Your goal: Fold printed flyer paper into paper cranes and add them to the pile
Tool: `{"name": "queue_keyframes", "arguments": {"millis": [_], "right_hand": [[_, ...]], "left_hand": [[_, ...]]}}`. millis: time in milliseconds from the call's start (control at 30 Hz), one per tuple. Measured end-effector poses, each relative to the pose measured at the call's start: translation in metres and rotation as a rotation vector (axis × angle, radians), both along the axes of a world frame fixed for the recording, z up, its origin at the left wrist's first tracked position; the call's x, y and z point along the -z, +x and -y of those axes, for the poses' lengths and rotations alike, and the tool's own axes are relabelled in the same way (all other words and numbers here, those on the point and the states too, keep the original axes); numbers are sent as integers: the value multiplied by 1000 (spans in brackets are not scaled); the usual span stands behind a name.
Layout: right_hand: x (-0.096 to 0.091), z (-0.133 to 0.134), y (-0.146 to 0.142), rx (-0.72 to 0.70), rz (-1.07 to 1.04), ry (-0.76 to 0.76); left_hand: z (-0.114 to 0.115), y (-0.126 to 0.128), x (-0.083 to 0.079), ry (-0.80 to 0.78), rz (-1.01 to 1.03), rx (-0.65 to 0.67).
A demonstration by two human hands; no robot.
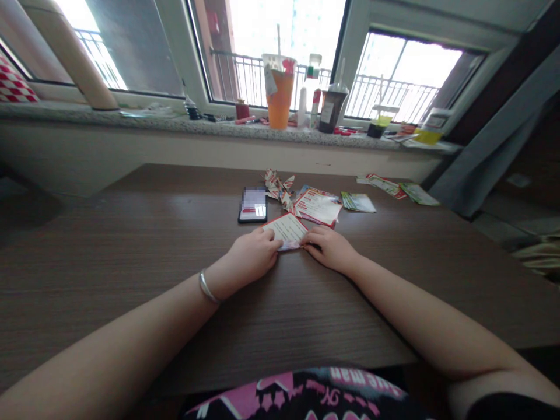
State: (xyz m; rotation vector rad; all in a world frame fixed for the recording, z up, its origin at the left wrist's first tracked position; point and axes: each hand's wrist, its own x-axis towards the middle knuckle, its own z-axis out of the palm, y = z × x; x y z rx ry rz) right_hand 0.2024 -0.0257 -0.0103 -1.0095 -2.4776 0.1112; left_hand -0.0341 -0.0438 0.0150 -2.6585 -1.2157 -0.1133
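Observation:
A sheet of printed paper (289, 228) with a red edge lies on the table between my hands. My left hand (256, 251) is closed on its left side, fingers curled at the near left corner. At the right side, my right hand (329, 247) pinches the near right corner. Just behind the sheet stand folded paper pieces (280, 188), and more printed sheets (318, 205) are stacked beside them. To the left of these, a phone (252, 205) lies with its screen lit.
Green-and-white paper slips (359, 202) and further leaflets (385, 185) lie at the back right of the brown table (131, 251). On the windowsill behind are an orange drink cup (280, 99), a dark drink cup (333, 108), bottles and pens.

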Motion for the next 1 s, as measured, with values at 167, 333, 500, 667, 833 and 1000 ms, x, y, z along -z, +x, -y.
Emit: {"name": "queue_keyframes", "arguments": {"millis": [167,333,500,667,833,1000], "right_hand": [[2,-4,2,-15,-40,-4],[4,-6,2,-33,-47,25],[3,-5,1,-26,-35,37],[3,-5,0,-2,-20,24],[0,-3,-1,20,7,36],[-4,2,-2,3,80,98]], "left_hand": [[0,1,1,-1,3,-7],[0,3,-1,22,-8,27],[0,5,0,10,-22,66],[3,3,2,8,12,76],[6,3,3,48,33,55],[6,6,5,38,63,56]]}}
